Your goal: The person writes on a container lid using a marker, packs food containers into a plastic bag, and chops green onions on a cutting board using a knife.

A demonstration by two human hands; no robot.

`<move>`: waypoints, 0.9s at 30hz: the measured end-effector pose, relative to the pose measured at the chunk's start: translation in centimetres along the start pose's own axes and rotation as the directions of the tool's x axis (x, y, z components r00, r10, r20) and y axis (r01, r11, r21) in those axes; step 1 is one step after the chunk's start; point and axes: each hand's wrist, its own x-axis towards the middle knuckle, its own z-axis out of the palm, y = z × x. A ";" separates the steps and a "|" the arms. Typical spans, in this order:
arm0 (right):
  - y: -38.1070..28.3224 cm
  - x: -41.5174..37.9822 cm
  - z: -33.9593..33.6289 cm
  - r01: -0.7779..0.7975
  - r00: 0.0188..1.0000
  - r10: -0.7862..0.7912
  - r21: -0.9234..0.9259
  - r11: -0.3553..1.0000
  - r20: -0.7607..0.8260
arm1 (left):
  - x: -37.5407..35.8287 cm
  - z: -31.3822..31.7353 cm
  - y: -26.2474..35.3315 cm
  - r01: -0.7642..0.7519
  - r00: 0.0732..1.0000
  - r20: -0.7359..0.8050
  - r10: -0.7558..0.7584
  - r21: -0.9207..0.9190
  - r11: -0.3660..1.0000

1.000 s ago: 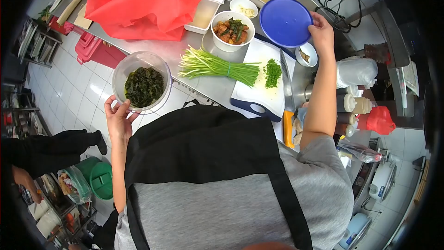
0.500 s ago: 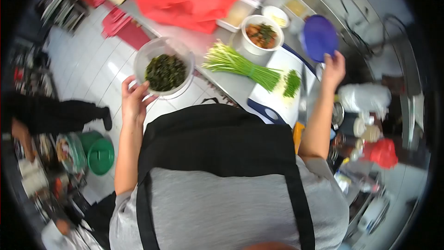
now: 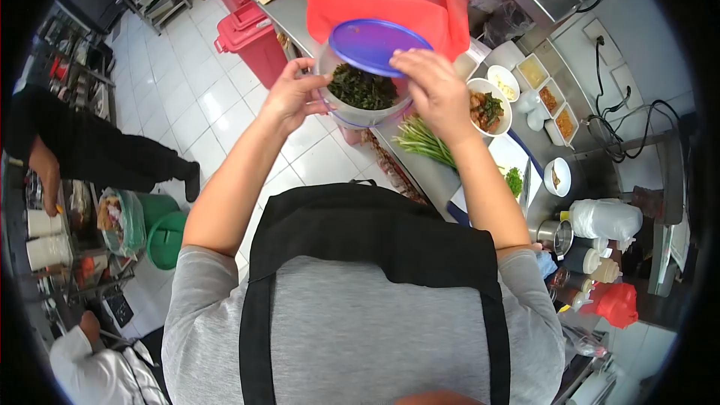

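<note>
My left hand [image 3: 291, 97] cups the side of the clear tub of dark greens [image 3: 362, 92], upper centre of the frame, fingers wrapped on its wall. My right hand [image 3: 435, 90] pinches the blue lid [image 3: 373, 45], which sits tilted over the tub's far rim, not yet seated. I judge it best to level the lid, line the rims up, then press around the edge while the left hand steadies. I can read no label or writing anywhere.
</note>
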 end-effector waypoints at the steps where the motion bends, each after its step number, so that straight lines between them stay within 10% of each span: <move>1: 0.0 0.0 0.7 0.005 0.999 -0.004 -0.025 1.000 0.033 | 1.1 -0.2 -0.1 0.001 1.000 0.017 -0.001 0.008 1.000; 5: -1.8 -0.3 2.0 -0.012 0.982 0.024 -0.064 0.998 0.186 | 2.6 -0.5 1.1 0.089 0.989 0.133 -0.068 -0.158 0.983; 18: 1.6 5.0 6.0 -0.210 0.798 0.356 -0.330 0.920 0.486 | 5.3 -0.3 1.8 0.024 0.991 0.128 -0.037 0.105 0.994; 27: -0.4 4.7 6.6 -0.229 0.791 0.434 -0.448 0.864 0.433 | 5.0 0.1 1.6 -0.009 0.994 0.112 0.005 0.032 0.999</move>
